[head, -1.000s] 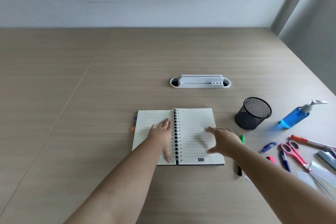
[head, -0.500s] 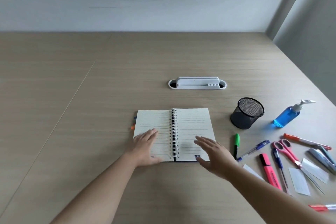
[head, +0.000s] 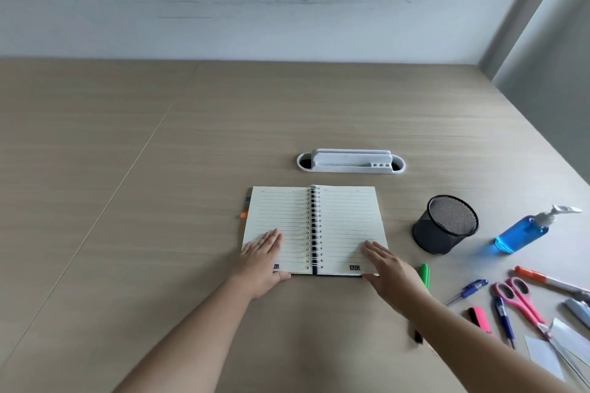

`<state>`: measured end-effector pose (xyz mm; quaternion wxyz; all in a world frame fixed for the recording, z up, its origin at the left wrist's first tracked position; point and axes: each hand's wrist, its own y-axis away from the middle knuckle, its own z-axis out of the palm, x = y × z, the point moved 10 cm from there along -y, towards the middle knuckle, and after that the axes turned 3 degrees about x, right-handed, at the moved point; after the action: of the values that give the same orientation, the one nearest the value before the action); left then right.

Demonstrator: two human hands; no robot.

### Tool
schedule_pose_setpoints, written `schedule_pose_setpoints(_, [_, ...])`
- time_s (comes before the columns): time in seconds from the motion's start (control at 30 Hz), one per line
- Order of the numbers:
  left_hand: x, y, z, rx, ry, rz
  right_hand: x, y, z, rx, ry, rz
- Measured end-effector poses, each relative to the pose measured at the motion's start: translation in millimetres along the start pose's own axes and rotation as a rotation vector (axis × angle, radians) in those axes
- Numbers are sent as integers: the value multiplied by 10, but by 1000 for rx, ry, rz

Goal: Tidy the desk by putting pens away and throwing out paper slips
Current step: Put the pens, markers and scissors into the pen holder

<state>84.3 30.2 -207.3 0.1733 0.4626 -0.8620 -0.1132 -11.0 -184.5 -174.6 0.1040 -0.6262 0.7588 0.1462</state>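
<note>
The black wire-mesh pen cup point(head: 446, 224) stands upright on the pale wood-grain desk point(head: 127, 201), to the right of the notebook, and through its open mouth I see only mesh, no pens. Farther back, a white plastic cable tray point(head: 350, 162) is set into the desk; I cannot tell what its slots hold.

The open spiral-bound lined notebook point(head: 314, 230) lies flat in front of me, with small coloured tabs point(head: 245, 207) sticking out from its left edge. Right of the cup, a clear pump bottle of blue liquid point(head: 523, 233) appears to lean to the right. The pens are loose on the desk at my right: a green marker point(head: 424, 274) partly hidden by my right wrist, a blue ballpoint pen point(head: 469, 290), a second blue pen point(head: 504, 319), an orange-capped white marker point(head: 542, 279) and a pink highlighter point(head: 480, 319). Pink-handled scissors point(head: 518, 300) lie among them, blades pointing toward me. White paper slips point(head: 544, 357) lie at the near right corner, one partly under the scissor tips. A grey-blue object at the right edge is cut off and I cannot identify it.

My left hand point(head: 263, 260) rests flat on the near left corner of the notebook, fingers spread and thumb on the desk by the lower edge, its grip apart and holding nothing. My right hand point(head: 391, 268) lies over the near right corner, palm down, fingers loosely extended, its grip likewise apart and empty.
</note>
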Motion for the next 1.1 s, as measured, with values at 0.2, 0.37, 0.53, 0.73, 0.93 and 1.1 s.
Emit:
schedule_pose_setpoints(0.2, [16,-492,-157,-26,28,-30,154,-529,-96,-45,-31,12])
schedule_pose_setpoints(0.37, [-2,-550,-169,-54,21,-40,231,-563,-60,-26,-58,44])
schedule_pose_setpoints(0.53, [70,-485,-243,-65,-78,-98,164,-520,-61,-42,-23,44])
schedule_pose_setpoints(0.73, [909,-142,-384,170,-113,112,300,-161,-464,135,-154,111])
schedule_pose_setpoints(0.93, [2049,-37,-390,139,37,298,945,582,-852,243,-211,271])
schedule_pose_setpoints(1.1, [2587,-56,-85,27,92,204,1348,1098,-770,146,-126,375])
